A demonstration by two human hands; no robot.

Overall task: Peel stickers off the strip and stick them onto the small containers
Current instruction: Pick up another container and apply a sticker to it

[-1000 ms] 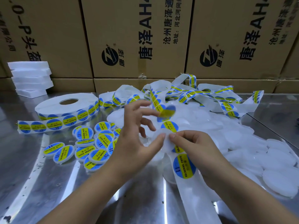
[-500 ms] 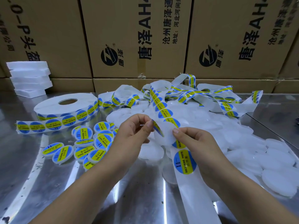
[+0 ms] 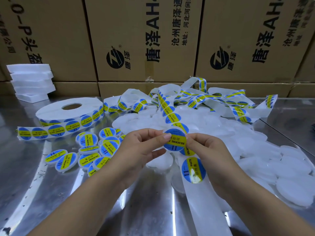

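Brown cardboard cartons (image 3: 141,40) printed with black characters wall off the far side of the reflective steel tabletop (image 3: 25,167) I am looking down on. At its far left sits a stack of white foam slabs (image 3: 30,81). Nearer the middle lies a large white roll of backing paper (image 3: 68,111) edged with round blue stickers crossed by a yellow band, and its loose tail runs out flat to the left. Behind the hands I see a tangle of unwound sticker strip (image 3: 204,99) draped over a heap of small round white plastic containers (image 3: 255,150) that spreads to the right edge.

I have both hands raised together at centre. My left hand (image 3: 141,150) pinches the left edge of one round container with a blue and yellow sticker (image 3: 174,141) on its face, thumb on top and fingers curled beneath. My right hand (image 3: 208,154) grips the right edge of that same container between thumb and forefinger; the sticker reads SOLDERING PASTE. The white strip (image 3: 196,184) passes under my right hand and trails toward me, carrying another blue sticker just below my thumb.

To the left, a cluster of already labelled containers (image 3: 95,155) lies on the steel, several overlapping and tilted.
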